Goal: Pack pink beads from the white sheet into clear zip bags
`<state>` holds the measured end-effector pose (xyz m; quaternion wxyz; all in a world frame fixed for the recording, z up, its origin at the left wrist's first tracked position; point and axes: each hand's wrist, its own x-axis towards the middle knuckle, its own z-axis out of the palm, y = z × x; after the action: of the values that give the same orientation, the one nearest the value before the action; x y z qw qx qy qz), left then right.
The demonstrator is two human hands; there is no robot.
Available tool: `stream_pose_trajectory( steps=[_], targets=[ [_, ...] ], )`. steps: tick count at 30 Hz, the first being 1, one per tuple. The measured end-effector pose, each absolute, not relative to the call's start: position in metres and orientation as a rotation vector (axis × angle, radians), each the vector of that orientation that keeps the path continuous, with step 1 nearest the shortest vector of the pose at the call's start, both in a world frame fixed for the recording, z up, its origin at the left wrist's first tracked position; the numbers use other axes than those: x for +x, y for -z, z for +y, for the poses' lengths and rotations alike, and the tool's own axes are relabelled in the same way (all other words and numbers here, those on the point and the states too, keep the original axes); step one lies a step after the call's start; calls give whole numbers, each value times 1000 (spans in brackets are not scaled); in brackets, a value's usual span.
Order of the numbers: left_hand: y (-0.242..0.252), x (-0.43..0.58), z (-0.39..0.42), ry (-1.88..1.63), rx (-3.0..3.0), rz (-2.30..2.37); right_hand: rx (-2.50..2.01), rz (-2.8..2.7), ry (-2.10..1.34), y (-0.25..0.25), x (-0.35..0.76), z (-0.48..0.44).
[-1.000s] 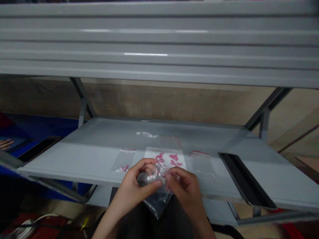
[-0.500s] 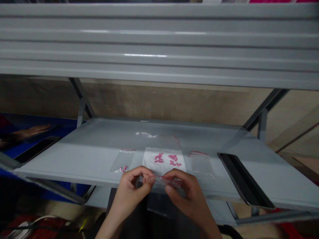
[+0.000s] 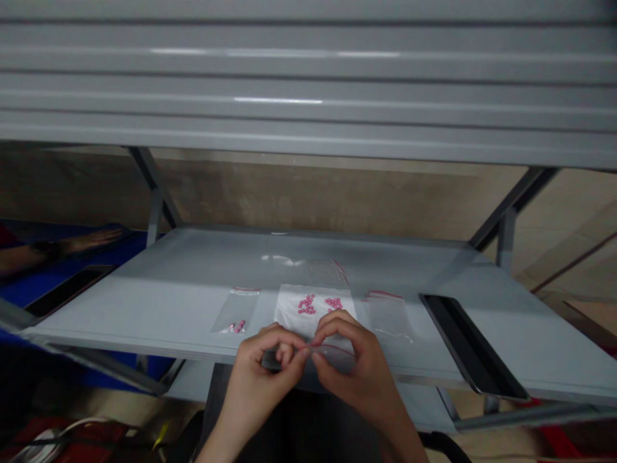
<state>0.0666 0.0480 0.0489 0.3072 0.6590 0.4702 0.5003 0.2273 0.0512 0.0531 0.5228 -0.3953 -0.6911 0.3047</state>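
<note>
Head view: fingers of your left hand (image 3: 264,368) and right hand (image 3: 359,368) pinch closed on a clear plastic bag (image 3: 332,355), its red-lined edge running crosswise, mostly on your right hand's side, just before the front of the grey metal shelf (image 3: 144,289).

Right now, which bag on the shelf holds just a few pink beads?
The clear bag left of the white sheet: a few beads lie in it; the rightmost bag shows none.

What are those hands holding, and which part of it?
A clear plastic zip bag with a red-striped top, pinched along that top edge by the left hand and the right hand.
</note>
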Motion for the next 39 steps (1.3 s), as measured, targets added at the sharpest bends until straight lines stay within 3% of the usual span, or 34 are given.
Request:
stream_pose_trajectory(
  steps=[39],
  targets=[
    [-52, 62, 50, -1341, 1803, 1273, -997, -1635, -718, -46, 243, 55]
  ],
)
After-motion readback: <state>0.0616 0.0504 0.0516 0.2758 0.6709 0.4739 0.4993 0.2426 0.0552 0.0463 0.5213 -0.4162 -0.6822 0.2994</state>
